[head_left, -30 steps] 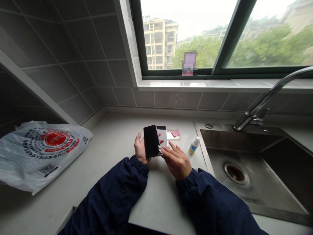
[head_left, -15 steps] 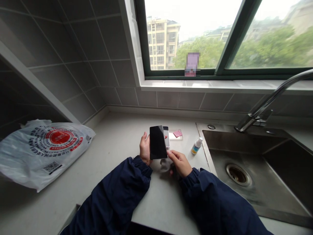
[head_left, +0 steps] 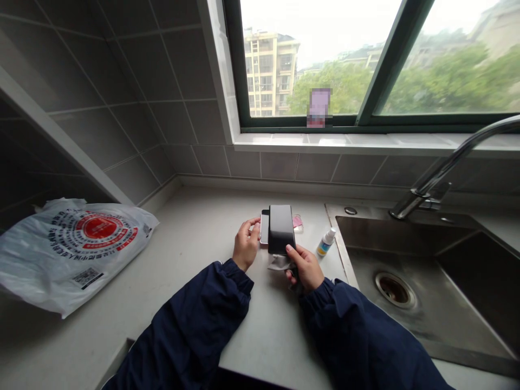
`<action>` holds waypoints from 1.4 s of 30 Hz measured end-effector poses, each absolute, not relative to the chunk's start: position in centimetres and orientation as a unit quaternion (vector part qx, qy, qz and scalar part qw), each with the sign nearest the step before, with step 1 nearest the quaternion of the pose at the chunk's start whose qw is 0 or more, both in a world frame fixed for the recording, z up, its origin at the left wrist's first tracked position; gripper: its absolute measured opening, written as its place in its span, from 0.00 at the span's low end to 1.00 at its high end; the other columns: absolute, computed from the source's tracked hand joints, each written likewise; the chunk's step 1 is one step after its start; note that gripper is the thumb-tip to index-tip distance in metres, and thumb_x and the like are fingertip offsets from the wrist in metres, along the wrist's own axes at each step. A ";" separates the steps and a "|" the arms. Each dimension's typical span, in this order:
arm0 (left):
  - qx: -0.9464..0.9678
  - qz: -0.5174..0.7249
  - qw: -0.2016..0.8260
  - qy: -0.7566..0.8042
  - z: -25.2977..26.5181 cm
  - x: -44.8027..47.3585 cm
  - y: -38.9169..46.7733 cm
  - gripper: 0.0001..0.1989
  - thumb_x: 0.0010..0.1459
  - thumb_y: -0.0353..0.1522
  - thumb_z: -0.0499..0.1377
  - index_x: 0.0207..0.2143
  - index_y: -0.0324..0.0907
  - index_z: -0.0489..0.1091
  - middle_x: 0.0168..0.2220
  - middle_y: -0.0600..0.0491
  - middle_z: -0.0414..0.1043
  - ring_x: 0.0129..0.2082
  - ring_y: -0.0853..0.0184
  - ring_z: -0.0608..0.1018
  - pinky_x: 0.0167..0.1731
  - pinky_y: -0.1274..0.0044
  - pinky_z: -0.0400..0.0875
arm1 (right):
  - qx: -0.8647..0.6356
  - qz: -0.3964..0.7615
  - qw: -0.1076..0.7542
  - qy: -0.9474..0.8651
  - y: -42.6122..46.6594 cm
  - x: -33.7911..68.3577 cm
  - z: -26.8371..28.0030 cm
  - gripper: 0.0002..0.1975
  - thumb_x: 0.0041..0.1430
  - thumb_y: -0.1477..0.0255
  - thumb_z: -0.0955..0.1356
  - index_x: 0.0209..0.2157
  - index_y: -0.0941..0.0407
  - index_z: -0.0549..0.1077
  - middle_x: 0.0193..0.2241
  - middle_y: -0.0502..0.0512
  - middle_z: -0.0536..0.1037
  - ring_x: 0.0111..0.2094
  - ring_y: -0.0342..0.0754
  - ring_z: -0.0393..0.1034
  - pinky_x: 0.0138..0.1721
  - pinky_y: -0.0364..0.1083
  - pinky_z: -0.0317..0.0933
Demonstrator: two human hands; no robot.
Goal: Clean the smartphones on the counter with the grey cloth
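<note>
A smartphone with a black screen [head_left: 281,230] is held at its lower right corner by my right hand [head_left: 306,266], thumb on the front. The same hand also has a crumpled grey cloth [head_left: 280,263] beneath the phone. Behind and to the left, a second, white-edged phone [head_left: 264,227] shows only its left strip. My left hand [head_left: 246,242] has bent fingers at that phone's left edge and seems to pinch it. Partly covered behind the black phone are a clear phone case [head_left: 300,229] and a pink packet [head_left: 297,221].
A small spray bottle [head_left: 326,242] stands to the right, near the rim of the steel sink [head_left: 345,260]. A chrome faucet [head_left: 430,179] rises behind the sink. On the left lies a white plastic bag [head_left: 77,249] on the pale counter [head_left: 190,233].
The black phone has passed from my left hand to my right and shifted right. My left hand now touches the white-edged phone, whose left side has come into view.
</note>
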State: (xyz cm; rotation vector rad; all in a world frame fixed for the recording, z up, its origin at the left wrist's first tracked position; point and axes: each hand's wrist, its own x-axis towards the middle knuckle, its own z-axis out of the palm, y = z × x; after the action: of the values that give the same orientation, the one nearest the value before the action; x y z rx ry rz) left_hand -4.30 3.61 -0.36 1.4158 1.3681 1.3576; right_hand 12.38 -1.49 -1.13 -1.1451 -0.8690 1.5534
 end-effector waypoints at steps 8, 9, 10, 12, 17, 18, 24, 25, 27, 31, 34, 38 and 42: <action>0.636 0.418 0.196 0.618 -1.4 -5.0 4.0 0.21 0.59 0.40 0.61 0.54 0.45 0.68 0.54 0.45 0.70 0.23 0.72 0.74 0.40 0.68 0.75 | -0.524 0.604 0.519 -0.302 -0.6 13.2 -1.8 0.19 0.55 0.55 0.70 0.33 0.54 0.62 0.15 0.43 0.70 0.11 0.40 0.62 0.07 0.36 0.50; 0.624 0.422 0.227 0.617 -1.5 -5.1 4.2 0.21 0.59 0.40 0.61 0.54 0.45 0.67 0.56 0.45 0.69 0.23 0.73 0.74 0.38 0.69 0.76 | -0.529 0.602 0.519 -0.295 -0.5 13.2 -1.9 0.17 0.57 0.56 0.69 0.33 0.53 0.61 0.15 0.43 0.70 0.10 0.41 0.62 0.07 0.37 0.50; 0.608 0.429 0.265 0.613 -1.7 -5.2 4.4 0.23 0.59 0.40 0.62 0.55 0.45 0.66 0.57 0.44 0.68 0.23 0.73 0.75 0.35 0.70 0.77 | -0.534 0.601 0.519 -0.289 -0.4 13.3 -1.9 0.16 0.59 0.57 0.68 0.33 0.53 0.60 0.15 0.43 0.70 0.10 0.41 0.62 0.07 0.37 0.50; 0.568 0.440 0.352 0.599 -2.2 -5.4 4.8 0.26 0.58 0.41 0.63 0.57 0.46 0.64 0.60 0.42 0.65 0.25 0.72 0.77 0.27 0.73 0.77 | -0.543 0.600 0.517 -0.278 -0.3 13.3 -2.0 0.14 0.62 0.59 0.67 0.35 0.53 0.60 0.16 0.43 0.71 0.10 0.41 0.62 0.07 0.37 0.50; 0.534 0.455 0.424 0.573 -3.3 -5.5 5.4 0.34 0.55 0.40 0.67 0.61 0.47 0.58 0.61 0.38 0.62 0.24 0.74 0.77 0.22 0.78 0.75 | -0.548 0.616 0.500 -0.267 0.1 13.7 -2.1 0.13 0.64 0.61 0.66 0.36 0.53 0.61 0.15 0.44 0.70 0.10 0.42 0.63 0.07 0.37 0.50; 0.528 0.459 0.438 0.565 -3.3 -5.5 5.5 0.36 0.53 0.40 0.68 0.61 0.46 0.57 0.60 0.38 0.62 0.24 0.75 0.77 0.22 0.78 0.75 | -0.546 0.620 0.496 -0.267 0.2 13.8 -2.1 0.13 0.64 0.61 0.67 0.36 0.53 0.61 0.15 0.44 0.70 0.10 0.42 0.63 0.07 0.37 0.51; 0.451 0.477 0.519 0.548 -2.1 -5.7 5.4 0.44 0.45 0.33 0.74 0.62 0.42 0.57 0.46 0.43 0.71 0.26 0.69 0.79 0.21 0.78 0.75 | -0.537 0.633 0.484 -0.275 0.1 13.9 -2.0 0.13 0.65 0.60 0.66 0.35 0.53 0.61 0.13 0.43 0.67 0.11 0.43 0.63 0.08 0.37 0.51; 0.437 0.476 0.538 0.541 -1.8 -5.7 5.4 0.45 0.45 0.32 0.74 0.62 0.41 0.56 0.43 0.45 0.72 0.26 0.68 0.79 0.21 0.77 0.75 | -0.537 0.634 0.483 -0.276 0.1 13.9 -1.9 0.13 0.64 0.60 0.67 0.35 0.53 0.61 0.13 0.43 0.67 0.11 0.43 0.63 0.09 0.37 0.51; 0.415 0.471 0.570 0.530 -1.4 -5.9 5.3 0.47 0.45 0.29 0.74 0.64 0.39 0.54 0.38 0.48 0.73 0.25 0.67 0.79 0.22 0.76 0.76 | -0.537 0.636 0.481 -0.277 0.1 13.9 -1.9 0.13 0.64 0.60 0.67 0.35 0.53 0.61 0.13 0.43 0.68 0.11 0.43 0.63 0.09 0.37 0.51; 0.379 0.467 0.613 0.513 -0.6 -6.0 5.2 0.45 0.47 0.24 0.71 0.64 0.37 0.54 0.38 0.48 0.75 0.30 0.65 0.81 0.29 0.72 0.80 | -0.539 0.637 0.476 -0.276 0.0 13.9 -1.7 0.12 0.66 0.61 0.66 0.34 0.53 0.60 0.14 0.43 0.68 0.11 0.42 0.63 0.09 0.37 0.52; 0.357 0.464 0.639 0.499 -0.1 -6.1 5.1 0.35 0.50 0.22 0.68 0.60 0.35 0.61 0.40 0.45 0.76 0.34 0.63 0.82 0.35 0.70 0.81 | -0.540 0.638 0.475 -0.275 0.0 13.9 -1.7 0.12 0.66 0.62 0.66 0.34 0.53 0.60 0.14 0.43 0.68 0.11 0.42 0.63 0.09 0.37 0.52; 0.333 0.462 0.663 0.486 0.2 -6.2 5.2 0.23 0.52 0.22 0.66 0.51 0.35 0.71 0.44 0.42 0.77 0.35 0.65 0.82 0.35 0.75 0.80 | -0.540 0.639 0.474 -0.275 0.0 13.9 -1.6 0.10 0.67 0.64 0.65 0.34 0.53 0.60 0.15 0.43 0.68 0.12 0.43 0.63 0.09 0.37 0.53; 0.312 0.472 0.678 0.469 0.2 -6.4 5.3 0.20 0.54 0.21 0.64 0.50 0.34 0.71 0.45 0.41 0.77 0.35 0.66 0.82 0.34 0.78 0.79 | -0.538 0.640 0.475 -0.274 0.0 13.8 -1.5 0.10 0.66 0.64 0.65 0.34 0.53 0.61 0.15 0.44 0.69 0.12 0.43 0.63 0.09 0.37 0.53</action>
State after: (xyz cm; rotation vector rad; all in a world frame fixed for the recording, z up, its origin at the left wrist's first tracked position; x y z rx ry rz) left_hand -6.43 5.32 0.16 0.7005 1.0533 1.0614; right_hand 13.81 -0.02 -1.48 -1.3147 -0.6708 1.5659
